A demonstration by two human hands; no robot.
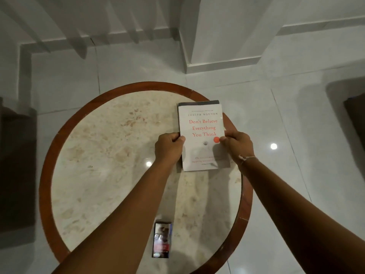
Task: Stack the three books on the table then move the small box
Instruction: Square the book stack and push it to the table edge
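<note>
A white book with red title lettering (202,123) lies face up on a pile at the far right of the round table (110,147). A dark book edge (197,103) pokes out beneath its far end; I cannot tell how many books lie under it. My left hand (169,148) grips the white book's left edge, thumb on the cover. My right hand (236,146) grips its right edge the same way. A small glossy box (162,240) lies flat near the table's front edge, between my forearms, untouched.
The table has a marble top with a reddish wooden rim (47,175). Shiny white floor tiles surround it. A dark piece of furniture (15,165) stands at the left, another dark shape (355,119) at the right, and white steps (98,26) rise behind.
</note>
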